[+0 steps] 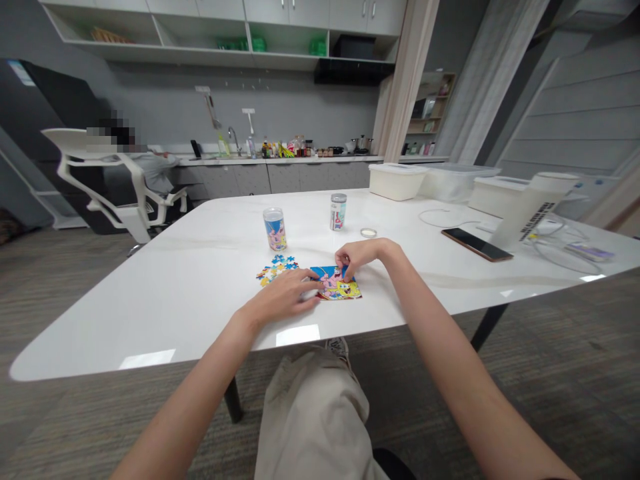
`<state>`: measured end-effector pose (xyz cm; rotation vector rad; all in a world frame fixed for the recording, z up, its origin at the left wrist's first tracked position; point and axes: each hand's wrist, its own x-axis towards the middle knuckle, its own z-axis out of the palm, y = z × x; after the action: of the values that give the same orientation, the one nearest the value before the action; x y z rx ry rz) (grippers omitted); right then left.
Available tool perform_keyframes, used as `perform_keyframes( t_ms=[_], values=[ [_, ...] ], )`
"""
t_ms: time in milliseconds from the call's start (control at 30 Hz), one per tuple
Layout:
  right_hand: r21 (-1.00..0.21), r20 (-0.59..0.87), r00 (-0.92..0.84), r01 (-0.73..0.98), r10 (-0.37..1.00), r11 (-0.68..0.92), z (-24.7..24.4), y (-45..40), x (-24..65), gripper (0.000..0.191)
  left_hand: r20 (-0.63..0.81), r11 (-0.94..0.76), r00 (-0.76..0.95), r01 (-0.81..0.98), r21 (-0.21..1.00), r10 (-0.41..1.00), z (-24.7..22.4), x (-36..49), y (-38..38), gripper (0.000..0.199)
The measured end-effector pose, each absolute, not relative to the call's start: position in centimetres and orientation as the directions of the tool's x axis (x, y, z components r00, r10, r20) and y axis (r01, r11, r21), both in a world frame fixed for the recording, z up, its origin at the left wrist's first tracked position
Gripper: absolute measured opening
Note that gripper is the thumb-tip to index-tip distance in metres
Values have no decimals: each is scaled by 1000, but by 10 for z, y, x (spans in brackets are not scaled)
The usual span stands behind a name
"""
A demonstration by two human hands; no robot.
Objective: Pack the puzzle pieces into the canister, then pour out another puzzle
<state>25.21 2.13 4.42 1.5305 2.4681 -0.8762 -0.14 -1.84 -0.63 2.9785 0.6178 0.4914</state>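
A jigsaw puzzle [336, 287] with a yellow and a pink cartoon figure on blue lies on the white table, largely joined together. My left hand [284, 295] rests flat at its left side, fingers stretched out and fingertips on the picture. Over the puzzle's upper right part, my right hand [356, 257] is closed in a pinch, fingertips down at the surface; whatever is between them is hidden. Loose jigsaw pieces [281, 265] lie in a small heap just beyond my left hand. Behind them stands a clear-topped can [275, 230] printed with a similar cartoon.
A second can [338, 212] stands farther back, with a round lid [369, 233] lying near it. To the right are a phone [476, 244], a white tumbler [533, 210], cables and plastic boxes [397, 181]. A person sits in a white chair [107, 173] at the far left.
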Motion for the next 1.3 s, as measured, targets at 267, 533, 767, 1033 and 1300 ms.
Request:
perform_keyframes(
  t_ms=[267,533,767,1033,1300],
  values=[
    [-420,-409,-498,847,765,326,46,18,247,58,286,-917,871,384,113,400,-4,-1,-20,30],
    [-401,-405,-507,847,761,351,45,18,245,56,291,-917,870,380,116,398,-5,-1,-20,30],
    [-416,-138,-493,816,859,401,48,-11,256,29,315,-915,860,389,107,402,-5,-2,-20,32],
    [-225,292,-406,851,866,475,-12,-116,258,36,298,-912,869,410,14,395,-12,-3,-17,34],
    [-198,347,-357,876,867,440,-22,-121,251,41,297,-922,880,386,3,370,-11,-3,-18,32]
  ],
)
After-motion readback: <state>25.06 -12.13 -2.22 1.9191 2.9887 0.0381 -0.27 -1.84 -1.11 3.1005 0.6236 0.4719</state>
